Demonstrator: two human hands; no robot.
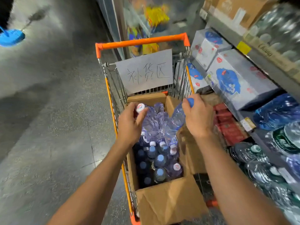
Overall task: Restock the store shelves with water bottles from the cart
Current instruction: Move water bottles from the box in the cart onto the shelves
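Observation:
An orange-handled wire cart (142,41) stands in front of me with an open cardboard box (168,202) inside it. The box holds several water bottles (159,161) with blue and white caps. My left hand (131,124) grips the top of a clear bottle with a white cap (140,108). My right hand (198,116) grips the neck of a tilted clear bottle with a blue cap (178,116). Both bottles are above the far end of the box.
Store shelves (243,111) run along the right, stocked with white and blue boxes (235,78), red packs (228,125) and shrink-wrapped bottle packs (279,148). A paper sign (146,72) hangs on the cart's far end. A blue mop head (11,37) lies on the grey floor at far left.

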